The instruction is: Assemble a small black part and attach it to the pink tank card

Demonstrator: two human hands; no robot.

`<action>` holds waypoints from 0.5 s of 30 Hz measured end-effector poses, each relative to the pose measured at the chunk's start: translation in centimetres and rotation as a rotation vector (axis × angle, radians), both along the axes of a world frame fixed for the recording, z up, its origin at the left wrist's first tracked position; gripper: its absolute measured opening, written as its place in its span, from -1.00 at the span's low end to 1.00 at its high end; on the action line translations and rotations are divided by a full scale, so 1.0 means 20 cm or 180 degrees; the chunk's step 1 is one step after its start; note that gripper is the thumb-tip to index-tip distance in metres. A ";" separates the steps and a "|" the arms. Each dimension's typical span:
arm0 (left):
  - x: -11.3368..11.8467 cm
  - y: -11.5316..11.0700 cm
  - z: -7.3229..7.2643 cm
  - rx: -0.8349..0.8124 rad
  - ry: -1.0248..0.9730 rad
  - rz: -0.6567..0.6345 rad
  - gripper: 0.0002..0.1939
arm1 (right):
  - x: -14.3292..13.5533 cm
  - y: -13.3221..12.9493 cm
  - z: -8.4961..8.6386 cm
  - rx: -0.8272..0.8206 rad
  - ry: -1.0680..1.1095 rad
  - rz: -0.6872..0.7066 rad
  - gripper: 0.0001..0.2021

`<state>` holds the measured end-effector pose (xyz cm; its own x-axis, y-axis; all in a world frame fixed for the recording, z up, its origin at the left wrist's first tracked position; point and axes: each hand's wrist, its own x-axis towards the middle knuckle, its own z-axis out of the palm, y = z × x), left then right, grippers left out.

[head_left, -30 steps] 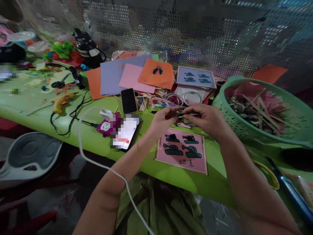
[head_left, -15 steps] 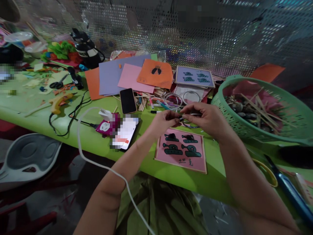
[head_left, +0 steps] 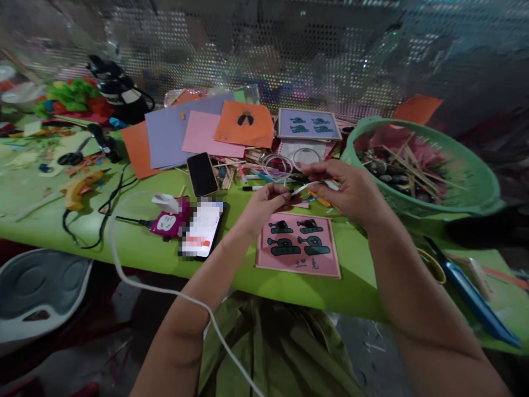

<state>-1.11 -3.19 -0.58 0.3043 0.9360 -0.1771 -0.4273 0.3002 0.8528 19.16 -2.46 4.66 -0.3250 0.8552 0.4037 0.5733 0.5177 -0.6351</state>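
Faces, at twelve o'clock from the hands, a shiny perforated screen [head_left: 231, 60] in dim light, behind a long table [head_left: 359, 298] with a bright green top. Grips a thin pale strip [head_left: 306, 187] in closed fingertips of the left hand [head_left: 264, 205], and pinches it farther along between thumb and fingers of the right hand [head_left: 351, 190]. Spans the gap between both hands with the strip, above the green top and just beyond a pink card [head_left: 306, 262] with four dark green drawings, at six o'clock.

Has, towards nine, a dark phone [head_left: 202, 174], a lit phone [head_left: 202, 229], a purple block [head_left: 167, 223] and, well apart, a yellow glue gun [head_left: 82, 190]. Shows loose paper scraps [head_left: 47, 144] across the surface near ten, with a black bottle [head_left: 118, 91] beyond.

Overlaps coloured sheets [head_left: 165, 132] at eleven, and props a lilac picture [head_left: 308, 124] at twelve. Gathers sticks [head_left: 407, 165] and pebbles in a green basket [head_left: 471, 160] at three. Leaves a blue cutter [head_left: 475, 298] at four, and below the table, a grey stool [head_left: 41, 286] at eight.
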 end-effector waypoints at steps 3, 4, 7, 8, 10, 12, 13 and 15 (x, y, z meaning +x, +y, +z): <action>-0.01 0.00 0.00 0.0117 0.0058 0.0011 -0.84 | 0.17 -0.12 0.05 0.0354 -0.0254 -0.0537 -0.74; -0.01 0.01 -0.01 0.0156 0.0034 0.0008 -0.84 | 0.25 -0.17 0.05 0.0416 -0.0300 -0.0766 -0.76; -0.01 0.02 -0.01 0.0216 -0.0027 -0.0012 -0.84 | 0.50 -0.37 -0.01 -0.0039 -0.0801 -0.1089 -0.77; 0.00 0.02 -0.01 0.0214 -0.0035 -0.0013 -0.83 | 0.58 -0.43 -0.04 -0.0232 -0.0963 -0.1243 -0.76; 0.00 0.02 -0.01 0.0210 -0.0053 0.0019 -0.82 | 0.72 -0.56 -0.11 -0.0586 -0.1319 -0.1441 -0.76; 0.00 0.02 0.00 0.0215 -0.0043 0.0033 -0.81 | 0.81 -0.65 -0.19 -0.0838 -0.1698 -0.1492 -0.74; 0.00 0.02 0.01 0.0219 -0.0027 0.0034 -0.81 | 0.83 -0.68 -0.22 -0.0904 -0.1901 -0.1499 -0.72; 0.00 0.02 0.02 0.0229 -0.0009 0.0029 -0.80 | 0.86 -0.72 -0.28 -0.0944 -0.2253 -0.1578 -0.65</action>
